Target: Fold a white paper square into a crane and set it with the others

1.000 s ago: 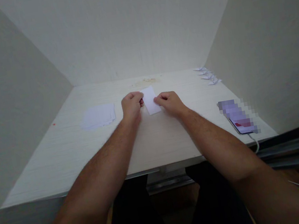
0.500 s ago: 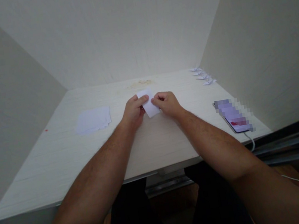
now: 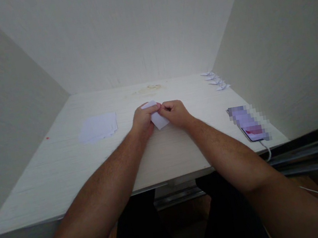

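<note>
A small white piece of paper is held tilted above the middle of the desk. My left hand grips its left part, thumb across the top and fingers behind. On the right side, my right hand pinches the paper's edge between thumb and index finger. The fingertips of both hands meet near the upper right edge. A stack of white paper sheets lies to the left of my hands. Several small folded white paper pieces lie in a row at the back right.
A phone with a blurred screen lies on the right side of the white desk, a white cable running from it. Walls enclose the desk at the back, left and right. Brownish stains mark the desk's back.
The paper has turned and tilted in my hands and come slightly lower. My right hand has moved a little left, and its fingertips now meet my left thumb.
</note>
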Motion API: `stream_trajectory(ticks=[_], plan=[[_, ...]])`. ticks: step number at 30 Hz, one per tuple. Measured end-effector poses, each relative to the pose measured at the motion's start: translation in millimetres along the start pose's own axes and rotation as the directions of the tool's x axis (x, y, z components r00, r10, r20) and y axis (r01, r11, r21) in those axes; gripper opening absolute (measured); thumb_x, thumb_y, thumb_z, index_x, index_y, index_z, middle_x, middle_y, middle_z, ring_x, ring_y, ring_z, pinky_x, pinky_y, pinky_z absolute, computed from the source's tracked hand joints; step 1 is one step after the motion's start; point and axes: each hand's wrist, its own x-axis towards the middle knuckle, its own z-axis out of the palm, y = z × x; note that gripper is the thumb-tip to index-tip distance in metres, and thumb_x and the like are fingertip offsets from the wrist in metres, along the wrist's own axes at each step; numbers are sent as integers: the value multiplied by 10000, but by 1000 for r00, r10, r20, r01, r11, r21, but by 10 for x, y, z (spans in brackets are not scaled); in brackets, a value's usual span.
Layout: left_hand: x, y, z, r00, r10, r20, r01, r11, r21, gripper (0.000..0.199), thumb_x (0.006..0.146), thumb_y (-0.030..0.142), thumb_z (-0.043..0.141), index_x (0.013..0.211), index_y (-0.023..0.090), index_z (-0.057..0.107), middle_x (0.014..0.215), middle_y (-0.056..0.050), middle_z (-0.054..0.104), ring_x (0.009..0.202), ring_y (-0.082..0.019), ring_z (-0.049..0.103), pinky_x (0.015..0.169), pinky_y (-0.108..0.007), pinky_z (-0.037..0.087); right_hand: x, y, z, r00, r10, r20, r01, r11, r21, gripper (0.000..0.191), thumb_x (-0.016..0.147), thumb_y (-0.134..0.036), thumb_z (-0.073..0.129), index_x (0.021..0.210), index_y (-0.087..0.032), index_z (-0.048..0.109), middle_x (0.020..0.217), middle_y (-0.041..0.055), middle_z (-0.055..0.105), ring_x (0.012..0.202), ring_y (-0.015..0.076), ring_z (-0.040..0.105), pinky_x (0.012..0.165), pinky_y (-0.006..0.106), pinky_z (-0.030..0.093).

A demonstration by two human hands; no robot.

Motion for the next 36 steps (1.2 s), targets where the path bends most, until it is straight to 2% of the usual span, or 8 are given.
stream_trajectory(ticks=[6, 12, 16, 19, 21, 26, 30, 36], plan=[[27, 17, -13, 999, 10, -48, -10, 1000, 2, 176, 572, 187, 757, 692, 154, 633, 666, -8, 602, 586, -119, 546, 563, -259, 430, 9, 29, -4, 999, 24, 41, -24, 1000, 7, 248, 795, -349, 561, 624, -170, 571, 574, -31, 493, 575, 95, 426, 562, 243, 312], [92, 29, -69, 991, 57, -123, -57, 998, -2, 128, 594, 191, 734, 665, 164, 630, 655, -7, 593, 607, -119, 535, 568, -251, 420, -1, -8, -8, 998, 19, 68, -19, 1000, -5, 225, 778, -320, 556, 620, -165, 594, 567, -32, 505, 565, 92, 427, 565, 242, 322], [87, 22, -79, 993, 88, -74, -88, 996, 0, 180, 631, 278, 753, 689, 154, 635, 662, -11, 583, 607, -118, 531, 582, -259, 422, 2, 4, -10, 998, 43, 35, -43, 999, -18, 212, 769, -307, 565, 612, -167, 588, 564, -29, 513, 568, 96, 437, 565, 244, 326], [42, 25, -54, 998, 54, -24, -52, 996, 72, 245, 580, 263, 801, 689, 148, 615, 645, -5, 576, 579, -116, 523, 560, -261, 399, 7, 19, -2, 998, 57, -21, -57, 998, -21, 220, 765, -306, 572, 589, -174, 561, 556, -31, 501, 574, 98, 432, 569, 244, 330], [15, 26, -33, 998, 52, -30, -48, 992, 119, 273, 547, 239, 823, 683, 145, 606, 640, -4, 578, 571, -114, 524, 560, -260, 394, 9, 22, 6, 997, 63, -49, -63, 998, -9, 238, 768, -312, 570, 573, -179, 541, 549, -31, 491, 576, 98, 428, 567, 243, 329], [15, -3, -21, 991, 113, -77, -96, 976, 194, 253, 560, 255, 825, 686, 140, 639, 647, -14, 607, 573, -114, 530, 577, -261, 411, 11, 5, 6, 993, 68, -97, -63, 997, 49, 253, 775, -336, 560, 575, -181, 540, 552, -34, 482, 577, 98, 423, 566, 245, 330], [44, -3, -19, 983, 141, -116, -119, 976, 180, 209, 589, 236, 808, 632, 148, 624, 608, -5, 583, 554, -110, 512, 544, -249, 389, 25, -17, -13, 992, 90, -88, -83, 993, 80, 209, 745, -306, 568, 579, -181, 550, 550, -40, 477, 569, 98, 424, 562, 247, 326], [150, 127, -108, 934, 179, -310, -175, 984, 41, 213, 621, 170, 798, 650, 158, 587, 652, -1, 586, 611, -110, 542, 584, -232, 438, 28, -4, -53, 993, 87, -82, -86, 996, 25, 178, 720, -271, 581, 569, -178, 566, 530, -43, 479, 560, 100, 424, 559, 253, 315]])
